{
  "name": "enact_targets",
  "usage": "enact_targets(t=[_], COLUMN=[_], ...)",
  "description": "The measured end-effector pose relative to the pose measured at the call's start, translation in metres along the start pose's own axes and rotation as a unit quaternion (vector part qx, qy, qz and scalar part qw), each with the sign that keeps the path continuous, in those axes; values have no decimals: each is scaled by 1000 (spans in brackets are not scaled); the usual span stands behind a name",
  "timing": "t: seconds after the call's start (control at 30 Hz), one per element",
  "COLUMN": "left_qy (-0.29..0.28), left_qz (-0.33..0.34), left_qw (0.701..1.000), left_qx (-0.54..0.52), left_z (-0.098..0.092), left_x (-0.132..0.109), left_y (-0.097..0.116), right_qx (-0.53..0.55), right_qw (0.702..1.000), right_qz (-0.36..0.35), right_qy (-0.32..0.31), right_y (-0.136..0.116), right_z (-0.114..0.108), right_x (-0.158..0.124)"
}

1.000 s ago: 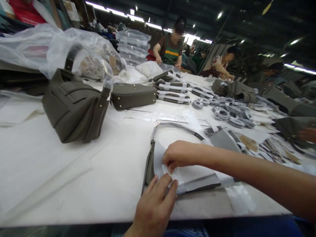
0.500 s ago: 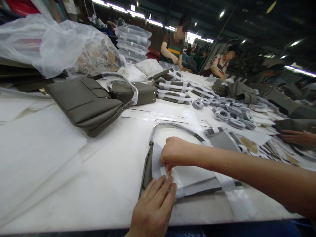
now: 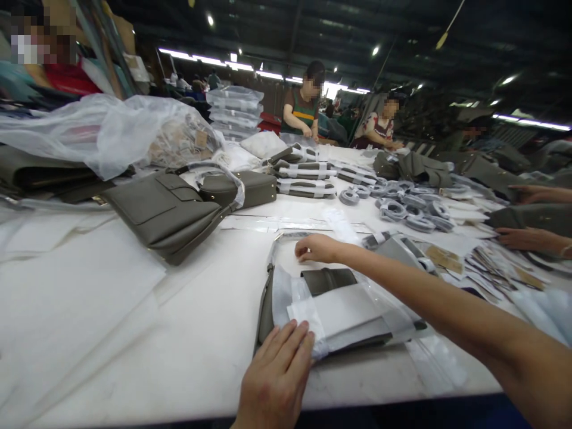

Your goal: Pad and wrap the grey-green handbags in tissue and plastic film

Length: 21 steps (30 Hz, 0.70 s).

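Note:
In front of me an olive-green handbag (image 3: 264, 316) lies on the white table, partly covered with white paper (image 3: 353, 307) and clear film. Its handle (image 3: 272, 250), wrapped in translucent plastic, arches away from me. My left hand (image 3: 277, 375) lies flat with fingers stretched over the near left corner of the wrapping. Above the far side of the bag, close to the handle, is my right hand (image 3: 318, 249) with its fingers curled together; whether something small is between them is hidden. A dark green flap (image 3: 328, 280) shows between the paper and my right forearm.
Another olive handbag (image 3: 165, 214) lies at left, beside white sheets (image 3: 80, 280). Farther back are wrapped straps (image 3: 306, 171), coiled straps (image 3: 413, 208) and a plastic bag of tags (image 3: 179, 137). A co-worker's hands (image 3: 529, 238) touch green bags at right. Two people stand across the table.
My right hand has lifted off the wrapping and moved away from me toward the handle, uncovering the dark green flap. My left hand stays on the wrapping. The view has tilted up slightly.

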<state>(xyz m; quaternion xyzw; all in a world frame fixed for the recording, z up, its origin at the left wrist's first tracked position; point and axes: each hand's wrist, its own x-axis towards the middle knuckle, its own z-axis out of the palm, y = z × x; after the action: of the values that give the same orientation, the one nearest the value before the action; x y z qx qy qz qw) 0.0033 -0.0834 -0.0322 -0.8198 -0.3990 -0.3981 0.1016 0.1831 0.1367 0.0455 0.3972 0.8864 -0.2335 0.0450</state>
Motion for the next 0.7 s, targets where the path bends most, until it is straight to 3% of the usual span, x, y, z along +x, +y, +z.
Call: enact_targets(t=[0.07,0.23,0.4,0.53,0.7], left_qy=[0,4,-27,-9,2], left_qz=[8,7,27,44,148], left_qw=[1000,1000,998,998,986], left_qx=[3,10,40,44,75], left_z=[0,4,9,15,27], left_x=[0,-4,-11,-13,-12], left_y=[0,-1,-4,-11,-33], right_qx=[16,34,121,160,192], right_qw=[1000,999,989,980,971], right_qz=[14,16,85,111,124], right_qy=[19,-4,8,31,64], right_y=[-8,-37,-35,-29,-25], right_z=[6,37,44,43,49], right_x=[-17,-47,-40,-35,-35])
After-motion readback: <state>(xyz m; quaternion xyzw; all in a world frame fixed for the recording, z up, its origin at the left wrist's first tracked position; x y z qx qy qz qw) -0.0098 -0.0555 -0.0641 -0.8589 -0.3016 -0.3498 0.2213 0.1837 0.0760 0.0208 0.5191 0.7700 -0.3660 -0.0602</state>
